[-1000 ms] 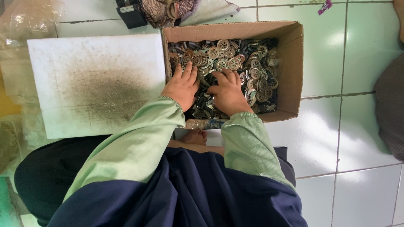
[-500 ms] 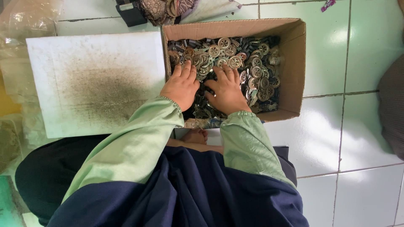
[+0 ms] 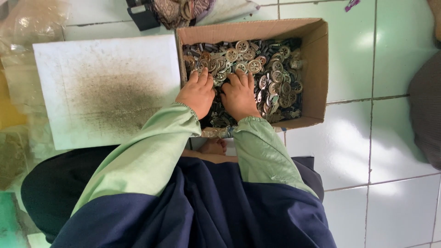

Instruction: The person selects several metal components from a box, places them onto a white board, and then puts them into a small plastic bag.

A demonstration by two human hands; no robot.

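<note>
**Two hands resting on a heap of metal discs in a cardboard box**

The left hand [image 3: 197, 93] lies palm down inside the cardboard box [image 3: 318, 69], on top of the metal parts [image 3: 257, 64]. Its fingers are stretched forward and kept close together, flat on the pile; it does not grip anything that I can see. The right hand [image 3: 240, 95] lies just beside it, also palm down, with the fingers a little spread over the parts. If some piece is held under the palms, the picture does not show it.

The metal parts are small round discs with holes, like little wheels, mixed with darker pieces. They fill the box in front of both hands and also to the right of the right hand. Some lie under the fingers.

To the left of the left hand, touching the box wall, there is a white board [image 3: 105, 87] with a dark dusty stain in its middle. Both arms wear light green sleeves [image 3: 142, 156] over a dark blue garment. Below the wrists, near the box edge, bare toes [image 3: 213, 147] are visible. The box stands on a floor of pale green tiles [image 3: 390, 138], which spreads to the right of the right hand.
</note>
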